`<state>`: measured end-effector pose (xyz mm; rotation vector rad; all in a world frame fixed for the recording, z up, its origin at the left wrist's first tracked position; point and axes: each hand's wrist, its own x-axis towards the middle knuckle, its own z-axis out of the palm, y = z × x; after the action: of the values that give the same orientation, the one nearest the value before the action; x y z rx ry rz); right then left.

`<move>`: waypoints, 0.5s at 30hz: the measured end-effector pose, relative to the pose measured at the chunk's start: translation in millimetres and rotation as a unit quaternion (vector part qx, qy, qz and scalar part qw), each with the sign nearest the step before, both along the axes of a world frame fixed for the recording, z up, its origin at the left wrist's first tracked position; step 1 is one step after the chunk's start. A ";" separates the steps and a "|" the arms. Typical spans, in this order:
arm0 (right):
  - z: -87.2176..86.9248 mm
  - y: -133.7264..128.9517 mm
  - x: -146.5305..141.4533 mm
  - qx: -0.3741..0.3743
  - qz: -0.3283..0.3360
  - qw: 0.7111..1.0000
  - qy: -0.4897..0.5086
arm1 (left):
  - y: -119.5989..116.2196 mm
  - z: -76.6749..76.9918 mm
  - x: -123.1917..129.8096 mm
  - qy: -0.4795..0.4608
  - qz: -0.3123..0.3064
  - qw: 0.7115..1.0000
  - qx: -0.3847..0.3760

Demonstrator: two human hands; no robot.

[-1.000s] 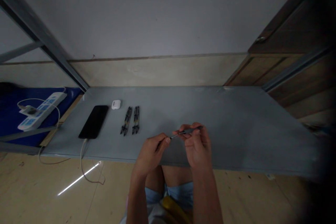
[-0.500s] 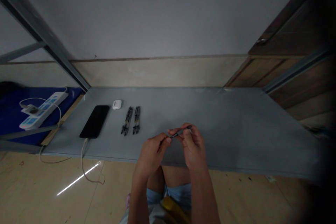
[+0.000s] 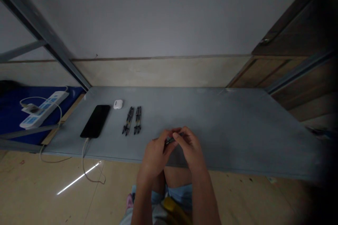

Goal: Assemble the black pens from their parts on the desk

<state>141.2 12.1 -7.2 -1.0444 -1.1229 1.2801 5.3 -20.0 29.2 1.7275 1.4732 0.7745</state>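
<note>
The hands have closed in together: the fingers [image 3: 179, 136] of the left hand [image 3: 155, 153] and right hand [image 3: 191, 149], curled nearly shut, pinch a slim pen [image 3: 171, 140] above the surface [image 3: 237, 130]. It seems light, stiff and slippery, best held along its barrel. Two similar pens [image 3: 132, 121] lie left of the fingers.

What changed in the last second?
The left hand and right hand moved closer together and now cup the small dark rod. Less of the rod shows between the fingers than before. Neither hand let go. The phone, earbud case and pen-like items stayed where they were.
</note>
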 end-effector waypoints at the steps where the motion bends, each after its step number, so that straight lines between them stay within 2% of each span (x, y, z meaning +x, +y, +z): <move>1: -0.8 0.3 0.5 0.000 -0.006 1.000 -0.013 | 0.7 -0.7 0.2 0.008 -0.007 1.000 0.008; 4: -2.6 1.2 2.0 0.008 -0.008 1.000 -0.028 | 2.9 -3.9 0.9 0.026 -0.017 0.999 0.018; 8: -2.7 0.6 6.1 0.033 -0.009 0.998 -0.044 | 3.5 -7.1 0.8 0.051 -0.001 0.999 -0.002; 15: -5.6 0.1 11.5 0.028 -0.030 0.999 -0.033 | 2.1 -7.3 4.0 0.036 -0.013 0.999 -0.007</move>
<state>152.8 12.2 -12.8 -1.0786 -1.1620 1.1673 9.3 -17.9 21.9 1.7768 1.4963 0.6936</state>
